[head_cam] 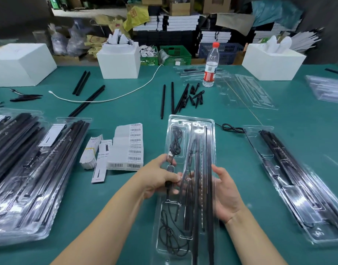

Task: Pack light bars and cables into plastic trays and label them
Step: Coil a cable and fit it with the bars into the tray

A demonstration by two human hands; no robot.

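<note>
Clear plastic tray point(191, 119) of light bars between left hand point(160, 176) and right hand point(226, 194).

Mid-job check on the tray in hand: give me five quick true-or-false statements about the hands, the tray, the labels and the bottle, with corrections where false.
1. Both hands hold the clear plastic tray in the middle of the table. True: left hand, right hand.
2. The tray in hand is empty. False: it holds black light bars and a coiled black cable.
3. The barcode label sheets lie to the left of that tray. True.
4. The water bottle lies on its side. False: it stands upright.
5. The bottle's cap is blue. False: it is red.
</note>
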